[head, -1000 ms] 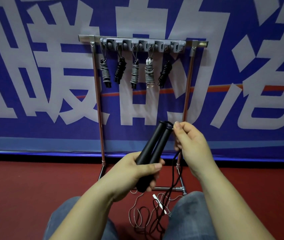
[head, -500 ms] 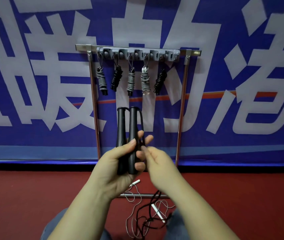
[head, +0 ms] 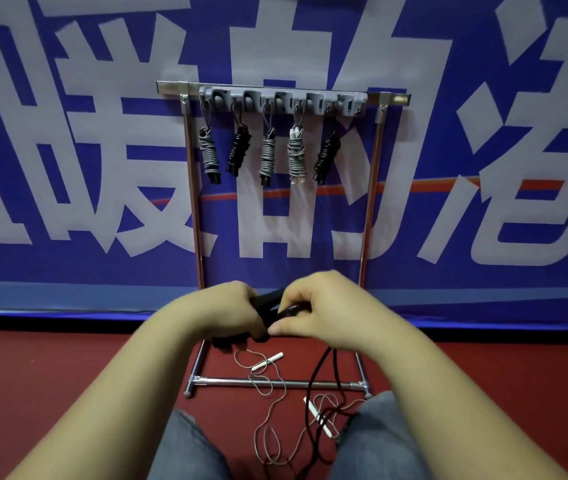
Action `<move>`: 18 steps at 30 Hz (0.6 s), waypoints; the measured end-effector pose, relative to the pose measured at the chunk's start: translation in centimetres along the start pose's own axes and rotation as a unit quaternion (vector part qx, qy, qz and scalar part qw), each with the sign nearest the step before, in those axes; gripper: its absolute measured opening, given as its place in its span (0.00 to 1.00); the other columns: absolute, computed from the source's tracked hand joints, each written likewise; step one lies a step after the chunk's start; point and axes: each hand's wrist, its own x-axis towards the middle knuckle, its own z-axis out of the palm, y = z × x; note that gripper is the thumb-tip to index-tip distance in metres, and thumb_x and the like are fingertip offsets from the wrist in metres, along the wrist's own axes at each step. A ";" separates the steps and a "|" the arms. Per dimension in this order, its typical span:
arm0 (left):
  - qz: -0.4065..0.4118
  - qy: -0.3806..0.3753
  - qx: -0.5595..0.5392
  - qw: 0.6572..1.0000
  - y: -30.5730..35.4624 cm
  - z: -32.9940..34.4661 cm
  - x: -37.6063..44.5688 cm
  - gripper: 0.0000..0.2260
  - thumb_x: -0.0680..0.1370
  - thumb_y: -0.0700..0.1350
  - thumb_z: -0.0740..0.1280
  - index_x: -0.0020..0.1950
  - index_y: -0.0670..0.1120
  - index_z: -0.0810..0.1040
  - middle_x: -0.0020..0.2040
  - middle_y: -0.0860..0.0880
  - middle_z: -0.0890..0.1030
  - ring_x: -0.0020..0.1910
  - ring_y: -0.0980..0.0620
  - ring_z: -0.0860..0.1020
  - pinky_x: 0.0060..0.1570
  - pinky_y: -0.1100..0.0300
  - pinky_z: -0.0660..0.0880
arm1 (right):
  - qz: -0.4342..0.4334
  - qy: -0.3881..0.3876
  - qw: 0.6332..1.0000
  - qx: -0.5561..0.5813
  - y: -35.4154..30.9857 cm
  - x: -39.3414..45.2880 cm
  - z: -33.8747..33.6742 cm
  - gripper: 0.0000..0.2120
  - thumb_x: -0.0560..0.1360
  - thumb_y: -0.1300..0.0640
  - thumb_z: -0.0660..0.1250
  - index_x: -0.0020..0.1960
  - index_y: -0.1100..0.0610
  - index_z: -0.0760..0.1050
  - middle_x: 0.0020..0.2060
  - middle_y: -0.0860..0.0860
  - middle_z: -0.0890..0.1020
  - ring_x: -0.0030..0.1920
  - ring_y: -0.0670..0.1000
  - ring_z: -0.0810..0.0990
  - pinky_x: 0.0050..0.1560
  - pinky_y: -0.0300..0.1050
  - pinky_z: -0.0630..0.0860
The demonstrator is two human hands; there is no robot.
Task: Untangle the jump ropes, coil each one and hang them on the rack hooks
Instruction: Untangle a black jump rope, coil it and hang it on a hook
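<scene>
My left hand grips the paired black handles low before the rack; right hand pinches black cord at their end. Cord looks limp and light, snag-prone where it crosses the white rope on the floor. Take it near the handles. Five hooks are filled; room remains at the right end.
</scene>
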 end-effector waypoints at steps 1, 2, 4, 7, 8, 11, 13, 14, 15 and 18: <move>0.008 -0.039 0.033 0.999 0.1 -0.6 -0.1 0.05 0.71 0.39 0.69 0.40 0.47 0.76 0.31 0.46 0.78 0.24 0.53 0.75 0.28 0.63 0.71 | -0.008 -0.006 1.000 -0.002 -0.1 0.3 -0.4 0.11 0.66 0.44 0.75 0.38 0.50 0.78 0.28 0.44 0.75 0.30 0.42 0.71 0.32 0.37 0.67; 0.023 -0.075 0.054 0.995 0.1 -1.0 -0.2 0.04 0.70 0.40 0.70 0.41 0.47 0.77 0.34 0.44 0.80 0.27 0.51 0.76 0.32 0.61 0.72 | -0.015 -0.012 1.000 0.000 -0.1 0.6 -0.8 0.13 0.64 0.44 0.76 0.37 0.51 0.77 0.29 0.44 0.76 0.31 0.42 0.72 0.33 0.38 0.69; 0.066 -0.149 0.050 0.985 0.1 -1.6 -0.7 0.06 0.69 0.39 0.71 0.45 0.46 0.80 0.38 0.42 0.82 0.32 0.49 0.77 0.34 0.60 0.73 | -0.029 -0.034 0.999 0.029 -0.3 1.1 -1.5 0.16 0.61 0.43 0.77 0.36 0.53 0.76 0.27 0.44 0.76 0.29 0.42 0.71 0.33 0.40 0.70; 0.146 -0.265 -0.053 0.952 -0.2 -1.6 -1.6 0.09 0.73 0.31 0.68 0.43 0.45 0.80 0.32 0.52 0.81 0.28 0.58 0.77 0.30 0.66 0.74 | -0.019 -0.112 0.983 0.145 -0.5 1.7 -2.9 0.19 0.65 0.42 0.74 0.39 0.57 0.76 0.22 0.43 0.72 0.23 0.41 0.67 0.28 0.33 0.66; 0.175 -0.287 -0.100 0.937 -0.4 -1.4 -1.8 0.10 0.72 0.30 0.68 0.44 0.45 0.80 0.33 0.53 0.82 0.28 0.59 0.77 0.30 0.67 0.75 | -0.020 -0.150 0.968 0.202 -0.4 1.8 -3.1 0.21 0.66 0.39 0.71 0.40 0.58 0.76 0.22 0.43 0.73 0.23 0.40 0.68 0.27 0.31 0.66; 0.262 -0.321 -0.285 0.865 -1.7 -0.4 -1.6 0.11 0.70 0.34 0.69 0.50 0.44 0.81 0.40 0.51 0.82 0.29 0.57 0.78 0.29 0.66 0.74 | -0.058 -0.250 0.844 0.470 0.4 1.8 -3.0 0.34 0.61 0.28 0.65 0.46 0.59 0.76 0.31 0.47 0.81 0.29 0.44 0.78 0.32 0.33 0.74; 0.297 -0.331 -0.388 0.807 -2.5 0.2 -1.2 0.11 0.71 0.39 0.72 0.53 0.45 0.81 0.43 0.49 0.82 0.30 0.56 0.78 0.30 0.64 0.75 | -0.089 -0.239 0.779 0.572 0.9 1.4 -2.5 0.38 0.56 0.26 0.67 0.48 0.58 0.78 0.40 0.53 0.82 0.39 0.51 0.81 0.40 0.41 0.78; 0.308 -0.329 -0.418 0.789 -2.6 0.5 -1.0 0.12 0.71 0.42 0.73 0.54 0.45 0.81 0.44 0.48 0.82 0.30 0.55 0.78 0.30 0.63 0.76 | -0.106 -0.211 0.778 0.582 0.8 1.1 -2.0 0.37 0.56 0.27 0.68 0.48 0.57 0.79 0.42 0.54 0.82 0.39 0.51 0.81 0.40 0.43 0.79; 0.313 -0.327 -0.439 0.776 -2.8 0.8 -0.7 0.12 0.71 0.43 0.73 0.54 0.45 0.81 0.44 0.48 0.81 0.30 0.55 0.78 0.30 0.63 0.76 | -0.119 -0.167 0.793 0.573 0.4 0.8 -1.5 0.32 0.57 0.30 0.71 0.47 0.55 0.79 0.41 0.53 0.82 0.35 0.49 0.80 0.38 0.42 0.78; 0.303 -0.338 -0.492 0.743 -2.9 1.2 -0.2 0.15 0.72 0.46 0.70 0.56 0.42 0.80 0.46 0.46 0.81 0.31 0.53 0.77 0.29 0.62 0.76 | -0.078 0.016 0.852 0.517 -1.2 0.4 0.0 0.13 0.64 0.47 0.76 0.39 0.54 0.77 0.31 0.52 0.79 0.24 0.46 0.72 0.25 0.40 0.73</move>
